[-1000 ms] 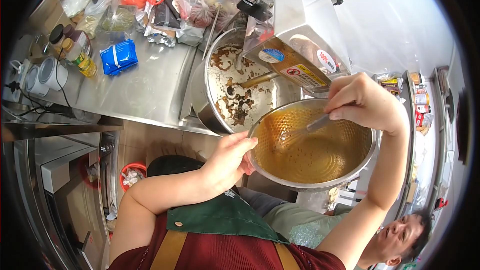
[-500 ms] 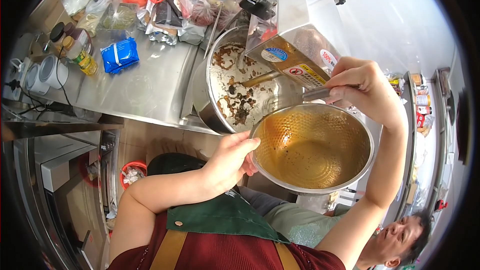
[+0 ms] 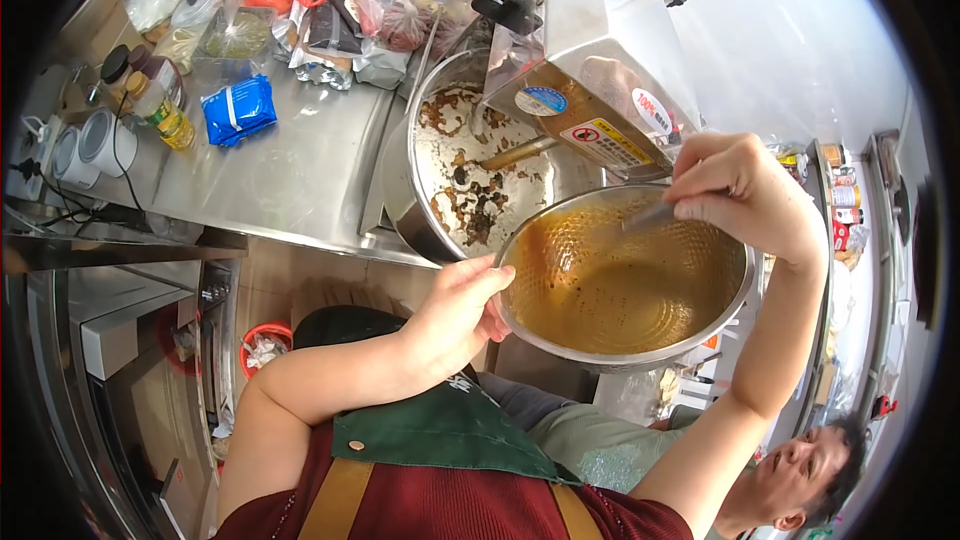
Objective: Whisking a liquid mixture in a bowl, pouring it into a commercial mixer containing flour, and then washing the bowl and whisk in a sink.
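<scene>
"Where is printing found?"

"Three labels are borne by the steel machine [image 3: 585,30]: a blue-and-white oval sticker [image 3: 541,101], a yellow-and-white warning label [image 3: 606,143] marked with a red prohibition ring [image 3: 585,135], and a white oval sticker [image 3: 651,111] printed in red."

"And elsewhere?"

"A yellow label [image 3: 174,128] is carried by the yellow-capped bottle [image 3: 152,106] on the bench [image 3: 300,165]; its print is too small to be read. White lettering [image 3: 462,383] is partly shown on the green apron [image 3: 440,437]."
</scene>
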Demonstrator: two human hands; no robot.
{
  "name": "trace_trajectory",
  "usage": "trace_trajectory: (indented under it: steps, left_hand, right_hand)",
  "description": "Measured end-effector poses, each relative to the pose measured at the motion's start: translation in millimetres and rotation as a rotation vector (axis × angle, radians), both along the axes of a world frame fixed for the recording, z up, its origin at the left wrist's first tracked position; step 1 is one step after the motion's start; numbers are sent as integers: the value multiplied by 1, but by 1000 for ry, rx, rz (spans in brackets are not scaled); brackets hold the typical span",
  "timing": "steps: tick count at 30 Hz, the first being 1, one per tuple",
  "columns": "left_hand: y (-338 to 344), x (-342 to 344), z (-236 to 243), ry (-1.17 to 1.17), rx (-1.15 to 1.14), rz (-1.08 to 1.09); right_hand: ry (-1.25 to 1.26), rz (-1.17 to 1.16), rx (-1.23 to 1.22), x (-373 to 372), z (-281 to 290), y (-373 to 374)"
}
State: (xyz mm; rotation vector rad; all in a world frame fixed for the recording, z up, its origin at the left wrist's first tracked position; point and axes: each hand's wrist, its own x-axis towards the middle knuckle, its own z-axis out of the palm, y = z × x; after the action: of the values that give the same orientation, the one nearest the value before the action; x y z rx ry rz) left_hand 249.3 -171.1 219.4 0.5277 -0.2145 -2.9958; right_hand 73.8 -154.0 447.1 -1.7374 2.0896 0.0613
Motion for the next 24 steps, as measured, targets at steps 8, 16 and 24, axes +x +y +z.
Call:
trace_trajectory:
  steps: [8, 16, 24]
  left_hand:
    - [1, 0, -1, -4, -51, -8]
    - [0, 3, 0, -14, -30, 2]
    - [-1, 0, -5, 23, 1, 2]
  right_hand:
    - [2, 24, -65, -4, -12, 2]
    - [-65, 185, 101, -8, -16, 1]
    - [-13, -13, -21, -1, 2, 3]
